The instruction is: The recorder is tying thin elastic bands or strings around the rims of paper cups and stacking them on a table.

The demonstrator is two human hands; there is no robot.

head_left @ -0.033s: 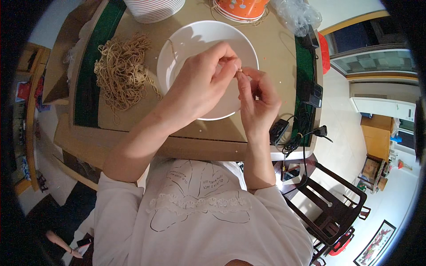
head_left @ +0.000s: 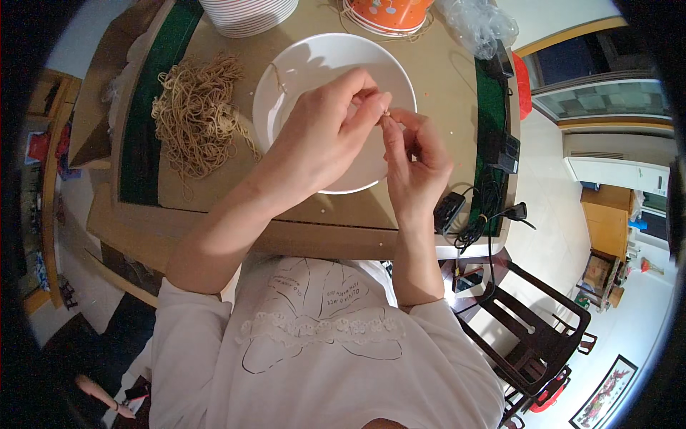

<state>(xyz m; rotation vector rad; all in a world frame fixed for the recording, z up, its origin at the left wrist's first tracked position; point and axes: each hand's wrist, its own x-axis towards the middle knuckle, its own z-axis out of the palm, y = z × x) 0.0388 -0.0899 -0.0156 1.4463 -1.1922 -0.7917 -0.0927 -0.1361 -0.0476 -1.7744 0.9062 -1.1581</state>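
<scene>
Our left hand (head_left: 321,136) and right hand (head_left: 420,164) over a white bowl (head_left: 389,71), each grip pinched narrow on tan string (head_left: 386,113)

The worktop (head_left: 446,86) has a brown surface, with green strips showing along its left (head_left: 143,154) and right sides. A loose tangle of twine (head_left: 196,118) lies at left, beside a round white bowl (head_left: 398,75) in the middle. Along the far side stand a white stack (head_left: 249,18), an orange tub (head_left: 389,13) and a clear plastic bag (head_left: 480,28). Black adapters (head_left: 449,212) and a bundled cable (head_left: 486,207) lie near the right edge; small pale specks (head_left: 323,210) dot the surface.
</scene>
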